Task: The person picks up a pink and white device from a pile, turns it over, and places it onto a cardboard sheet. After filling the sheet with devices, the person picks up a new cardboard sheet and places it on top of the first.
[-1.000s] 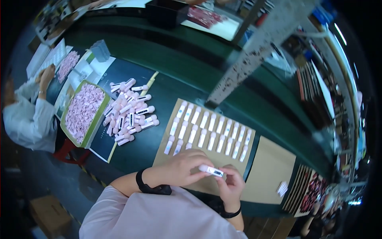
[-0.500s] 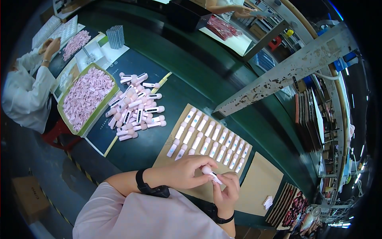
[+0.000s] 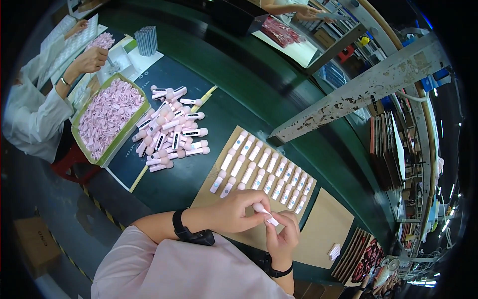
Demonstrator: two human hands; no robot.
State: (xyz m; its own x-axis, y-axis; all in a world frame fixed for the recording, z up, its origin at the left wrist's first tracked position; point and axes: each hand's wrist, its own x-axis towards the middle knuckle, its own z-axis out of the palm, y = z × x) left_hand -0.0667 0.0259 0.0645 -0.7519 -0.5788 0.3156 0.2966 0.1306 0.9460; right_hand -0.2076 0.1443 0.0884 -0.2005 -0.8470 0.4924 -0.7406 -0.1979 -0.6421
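Between my two hands is a small pink-and-white microphone-shaped device (image 3: 260, 209), round-headed with a flat oblong body. My left hand (image 3: 235, 213) pinches it near its round head, fingers curled around it. The thumb and fingers of my right hand (image 3: 284, 236) close on the lower end of the body. Just beyond my hands, rows of like devices (image 3: 247, 172), many with a round bluish mark, lie on a brown cardboard sheet (image 3: 211, 199). My left hand hides part of the nearest row.
A loose heap of such devices (image 3: 172, 127) lies to the left, beside a yellow-green-rimmed bin (image 3: 107, 162) of small pink parts. Another brown sheet (image 3: 323, 219) carries a few white pieces at right. A peeling metal post (image 3: 348, 94) rises beyond. A co-worker's hand (image 3: 91, 60) is at far left.
In my fingers the device has turned, so its dark panel no longer shows. At far left, one of the co-worker's hands has moved toward the bin, the other farther back.
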